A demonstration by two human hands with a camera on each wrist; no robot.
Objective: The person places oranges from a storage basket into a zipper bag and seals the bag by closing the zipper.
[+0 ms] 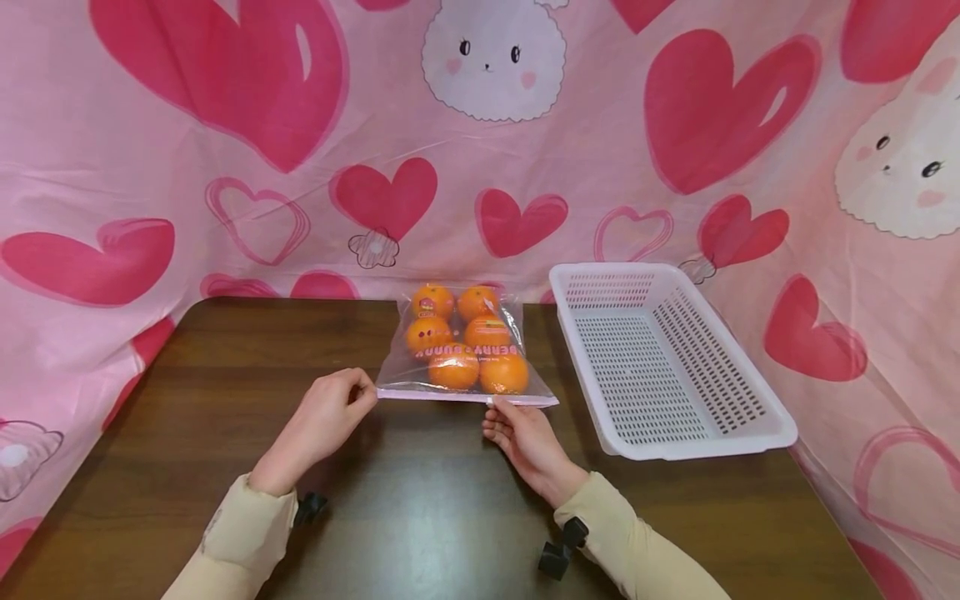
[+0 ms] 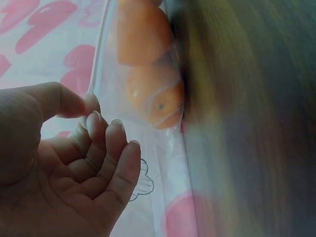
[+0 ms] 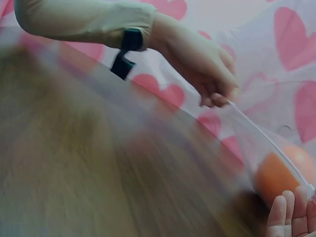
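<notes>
A clear zip bag (image 1: pixel 390 377) with pink lettering lies on the table, its white zip edge facing me. Several oranges (image 1: pixel 453 367) fill it. My left hand (image 1: pixel 326 417) pinches the left end of the zip edge between thumb and forefinger; in the left wrist view its other fingers curl loosely beside the plastic. Farther right along that edge, my right hand (image 1: pixel 531 450) pinches the small white slider (image 1: pixel 491 402), palm turned up. The right wrist view shows the zip strip (image 3: pixel 269 143) stretched taut between both hands.
A white plastic basket (image 1: pixel 705 450) with slotted walls stands to the right of the bag. The dark wooden table (image 1: pixel 225 358) ends at a pink heart-patterned cloth (image 1: pixel 480 150) behind and at both sides. Black devices (image 1: pixel 557 558) are strapped at both wrists.
</notes>
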